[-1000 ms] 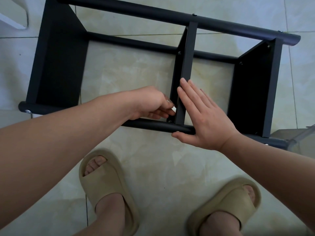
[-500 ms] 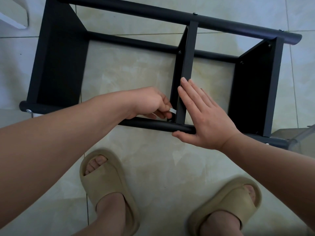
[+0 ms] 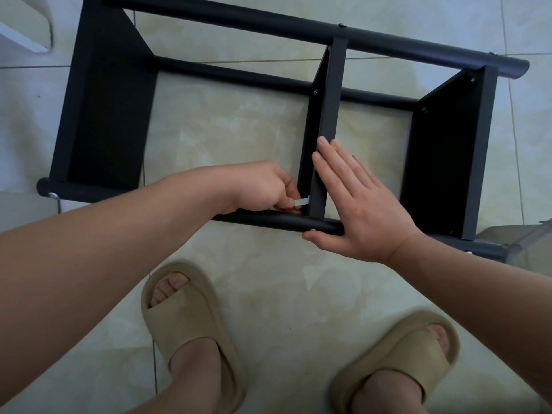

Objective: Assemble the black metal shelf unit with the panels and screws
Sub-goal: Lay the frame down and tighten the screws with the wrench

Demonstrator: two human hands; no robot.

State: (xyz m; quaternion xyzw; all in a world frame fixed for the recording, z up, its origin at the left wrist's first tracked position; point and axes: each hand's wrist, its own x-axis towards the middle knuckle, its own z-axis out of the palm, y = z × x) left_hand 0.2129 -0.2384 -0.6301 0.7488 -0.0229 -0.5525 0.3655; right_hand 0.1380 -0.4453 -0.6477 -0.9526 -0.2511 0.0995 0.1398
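Note:
The black metal shelf unit [image 3: 373, 46] lies on its side on the tiled floor, with three panels between round tubes. My left hand [image 3: 263, 189] pinches a small silver tool [image 3: 301, 202], likely a hex key, at the near left corner of the middle panel [image 3: 328, 115], just above the near tube [image 3: 268, 220]. My right hand [image 3: 358, 204] lies flat with straight fingers against the middle panel's near edge, its thumb under the near tube. The screw under the tool is hidden.
My feet in tan slippers [image 3: 191, 324] [image 3: 397, 354] stand on the tiles just in front of the shelf. A clear plastic object [image 3: 525, 237] sits at the right edge beside the tube end. A white object [image 3: 24, 31] is at the far left corner.
My left hand has turned slightly and the silver tool now shows between its fingers. The right hand and the shelf have stayed in place.

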